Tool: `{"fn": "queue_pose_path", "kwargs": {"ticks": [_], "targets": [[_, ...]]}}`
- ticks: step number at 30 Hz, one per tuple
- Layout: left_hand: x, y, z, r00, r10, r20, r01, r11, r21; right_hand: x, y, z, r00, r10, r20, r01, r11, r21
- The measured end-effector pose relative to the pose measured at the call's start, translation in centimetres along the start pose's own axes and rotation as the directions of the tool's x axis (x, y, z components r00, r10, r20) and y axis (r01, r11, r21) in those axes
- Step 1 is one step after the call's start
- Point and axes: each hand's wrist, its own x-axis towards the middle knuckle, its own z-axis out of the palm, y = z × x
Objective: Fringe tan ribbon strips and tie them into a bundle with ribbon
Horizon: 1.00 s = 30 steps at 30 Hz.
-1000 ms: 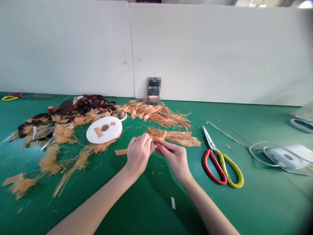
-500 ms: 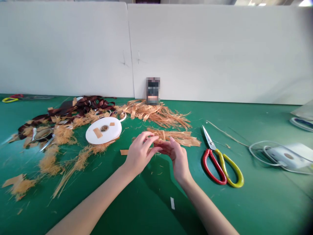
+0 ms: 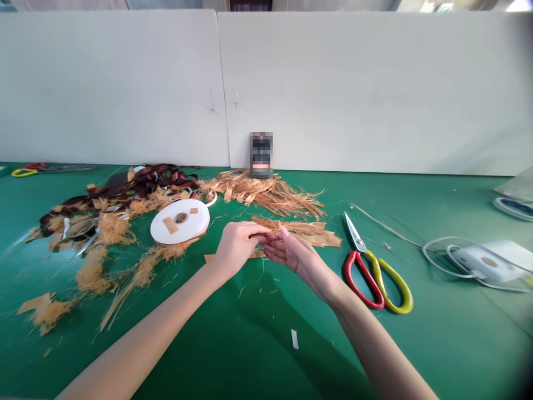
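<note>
My left hand (image 3: 236,249) is closed, its fingers pinching a tan raffia ribbon (image 3: 257,254) that is mostly hidden; a short flat length shows below the fingers. My right hand (image 3: 296,254) meets it at the fingertips, thumb raised against the index finger, the other fingers loosely curled. What lies between the touching fingertips is largely covered. Just behind both hands lies a bundle of tan raffia strips (image 3: 318,234), frayed along its length. Scissors (image 3: 370,269) with one red and one yellow handle lie to the right, blades slightly apart and pointing away.
A white spool (image 3: 195,225) lies at left, near frayed fibre and dark brown ribbon (image 3: 166,176). More raffia (image 3: 266,194) is heaped before a blurred dark box (image 3: 261,155). A white device (image 3: 495,261) with a cable sits at right. White panels (image 3: 353,89) border the green table.
My fingers loosened from a tight pinch, came slightly apart, then met again. My right hand has turned, showing more of its palm side. The scissors and bundle stay put.
</note>
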Motion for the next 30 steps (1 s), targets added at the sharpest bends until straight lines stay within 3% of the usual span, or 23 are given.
{"fn": "queue_pose_path", "kwargs": {"ticks": [4,6,10,13,15,17,21,24,27,30], "targets": [[0.4,-0.3,0.3,0.994,-0.086,-0.062,0.086,0.996,-0.017,-0.1,-0.6,0.5,0.984,0.045,-0.172,-0.051,0.998,-0.035],[0.5,-0.8,0.1,0.987,-0.127,-0.095,0.125,0.992,-0.022,-0.4,-0.9,0.1,0.957,0.008,-0.29,-0.033,0.996,-0.081],[0.5,-1.8,-1.1,0.968,-0.22,-0.121,0.214,0.975,-0.059,-1.0,-1.3,-1.5,0.843,-0.236,-0.484,0.137,0.963,-0.231],[0.4,-2.0,-1.9,0.959,-0.261,-0.11,0.252,0.964,-0.083,-1.0,-1.0,-2.2,0.793,-0.393,-0.467,0.184,0.883,-0.431],[0.3,-1.4,-1.9,0.958,-0.271,-0.098,0.261,0.96,-0.099,-0.7,-0.5,-2.1,0.806,-0.444,-0.392,0.178,0.814,-0.553],[0.2,-0.3,-1.7,0.96,-0.27,-0.068,0.26,0.957,-0.127,-0.1,0.0,-1.4,0.849,-0.439,-0.296,0.187,0.772,-0.607],[0.3,2.4,-0.9,0.969,-0.246,0.017,0.244,0.945,-0.218,1.1,0.9,0.1,0.937,-0.325,-0.126,0.232,0.851,-0.47],[0.2,3.1,-0.6,0.987,-0.158,-0.02,0.15,0.963,-0.222,1.5,1.0,0.6,0.931,-0.329,-0.159,0.254,0.895,-0.366],[-0.2,2.8,-0.4,0.989,-0.052,-0.137,0.04,0.995,-0.092,1.6,0.7,0.7,0.914,-0.344,-0.216,0.28,0.919,-0.277],[-0.9,2.5,0.1,0.977,0.112,-0.182,-0.101,0.993,0.065,1.5,0.4,0.8,0.928,-0.273,-0.252,0.281,0.96,-0.004]]}}
